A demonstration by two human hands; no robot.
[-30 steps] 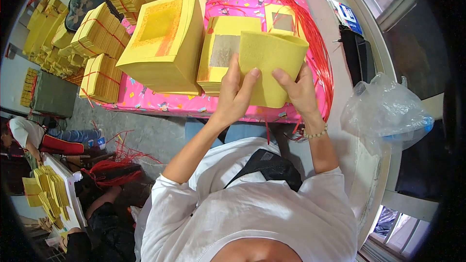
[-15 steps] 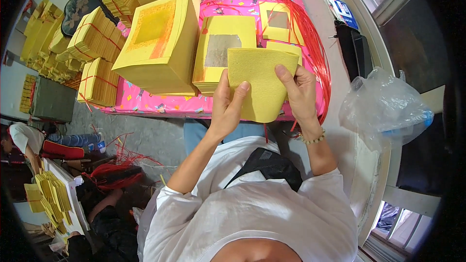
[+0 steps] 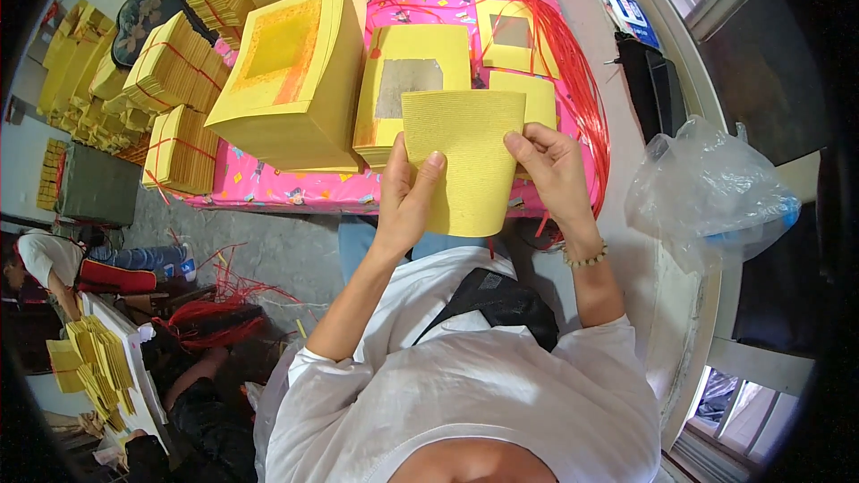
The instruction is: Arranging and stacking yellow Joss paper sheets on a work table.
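Note:
A ribbed yellow paper [image 3: 467,165], bowed slightly, is held up between my two hands above the table's near edge. My left hand [image 3: 407,201] pinches its left side, thumb on the face toward me. At the right edge, my right hand [image 3: 555,170] grips it between thumb and fingers. Whether it is one sheet or folded layers, I cannot tell. Just behind it lies a low stack of yellow paper [image 3: 447,40] with a silver-grey square on top. To the right are a yellow sheet with a grey square [image 3: 495,55] and a plain yellow piece [image 3: 537,100].
A tall yellow paper stack [image 3: 300,139] stands left on the pink tablecloth [image 3: 268,186], beside bundles tied with red string [image 3: 183,148]. Red plastic strands [image 3: 586,116] run down the table's right side. A clear plastic bag [image 3: 707,183] sits at right. Another person [image 3: 45,264] works at lower left.
Both hands still hold the yellow paper, which has shifted slightly left and toward me. My right hand has moved to its right edge, and more of the plain piece behind shows.

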